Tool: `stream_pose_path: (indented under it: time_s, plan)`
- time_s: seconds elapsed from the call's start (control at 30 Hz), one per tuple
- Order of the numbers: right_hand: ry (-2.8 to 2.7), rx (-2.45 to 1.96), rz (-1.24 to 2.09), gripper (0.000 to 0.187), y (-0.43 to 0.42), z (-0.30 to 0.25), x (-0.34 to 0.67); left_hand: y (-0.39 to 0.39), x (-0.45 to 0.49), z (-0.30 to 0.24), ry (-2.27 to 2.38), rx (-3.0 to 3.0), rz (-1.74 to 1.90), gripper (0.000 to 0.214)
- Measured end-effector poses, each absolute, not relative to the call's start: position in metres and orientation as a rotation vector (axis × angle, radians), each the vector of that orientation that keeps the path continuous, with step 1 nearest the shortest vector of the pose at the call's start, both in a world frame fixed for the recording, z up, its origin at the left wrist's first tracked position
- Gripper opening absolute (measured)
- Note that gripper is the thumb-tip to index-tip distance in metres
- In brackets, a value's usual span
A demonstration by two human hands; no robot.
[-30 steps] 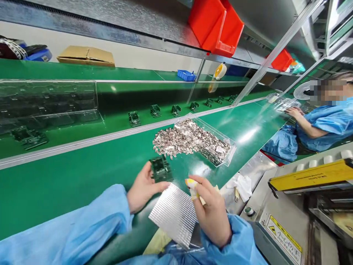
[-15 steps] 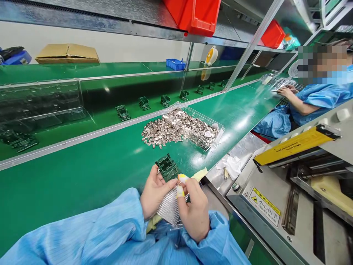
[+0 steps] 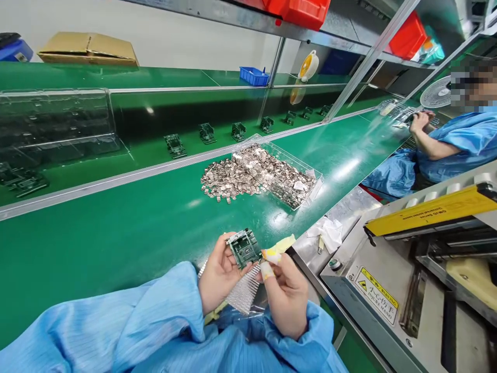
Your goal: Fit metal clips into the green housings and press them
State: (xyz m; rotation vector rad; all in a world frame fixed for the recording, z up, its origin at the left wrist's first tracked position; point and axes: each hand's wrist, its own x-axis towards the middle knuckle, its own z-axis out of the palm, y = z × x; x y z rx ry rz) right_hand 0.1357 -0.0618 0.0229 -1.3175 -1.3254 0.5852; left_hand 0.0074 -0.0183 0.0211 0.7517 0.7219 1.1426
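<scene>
One ribbed silver sheet (image 3: 244, 296) is showing between the hands. The left hand (image 3: 221, 272) is pinching one squarish green circuit board (image 3: 245, 248) between thumb and fingers; the right hand's (image 3: 286, 296) wrapped fingertips (image 3: 272, 257) are bunching at its corner, their grip unclear. Beyond, many small metal pieces (image 3: 229, 178) are filling and surrounding one clear plastic tray (image 3: 315, 187); seven green boards (image 3: 207, 133) are standing in a row.

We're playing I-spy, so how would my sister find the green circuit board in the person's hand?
Start at the long, shiny green work surface and find the heap of small silvery metal pieces. Just below it in the picture, the bare left hand holds the squarish green circuit board. Similar green boards sit farther back; only this one is hand-held.
</scene>
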Motion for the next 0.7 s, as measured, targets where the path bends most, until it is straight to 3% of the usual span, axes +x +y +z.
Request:
stream_pose_path:
  time_s: [0.1,0.4,0.63,0.7]
  plan:
    - [-1.243,-1.291,0.739,0.016,-0.063,0.017,0.129,-0.019,0.008,0.015,0.705,0.783,1.175,0.052]
    - [-1.330,-1.372,0.670,0.009,-0.065,0.016,0.131,-0.015,0.006,0.013,0.736,0.870,1.224,0.054]
    - [-1.560,-1.338,0.321,0.027,-0.064,0.024,0.136,-0.015,0.006,0.014,0.698,0.862,1.253,0.059]
    - [-1.689,-1.333,0.212,0.024,-0.062,0.026,0.139,-0.016,0.005,0.014,0.685,0.889,1.244,0.058]
